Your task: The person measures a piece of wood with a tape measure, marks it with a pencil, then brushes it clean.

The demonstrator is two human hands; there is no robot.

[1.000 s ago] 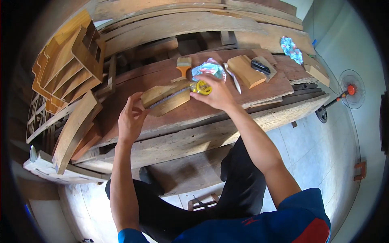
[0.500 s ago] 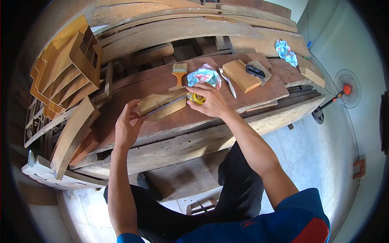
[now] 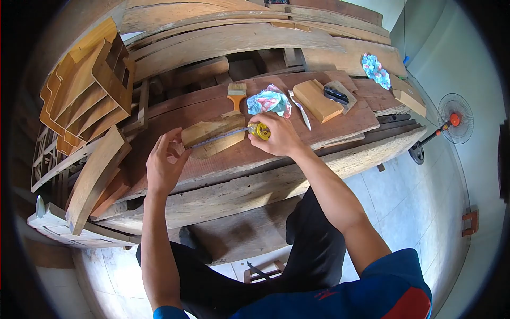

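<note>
My right hand (image 3: 279, 135) is closed around the yellow tape (image 3: 260, 131), holding its case at the right end of the block (image 3: 214, 135). The blade (image 3: 220, 136) runs left along the block's top face. My left hand (image 3: 164, 165) sits at the block's left end with fingers loosely curled, pinching near the blade tip; I can't tell if the hook is actually caught on the edge.

Risks, as I judge them: hook slips off the end grain and the blade snaps back; blade lies skewed across the face, so the reading runs long; the block shifts, since nothing clamps it.

Block: short, pale, rough-sawn, lying flat and slightly angled on the reddish plank of the counter (image 3: 276, 170), in front of me between both hands.

Just behind it: a brush (image 3: 236, 95) with an orange handle and a crumpled rag (image 3: 269, 101). Further right, a second block (image 3: 317, 100) and a dark tool (image 3: 337, 94). Stacked curved parts (image 3: 87, 85) sit off to the left.
</note>
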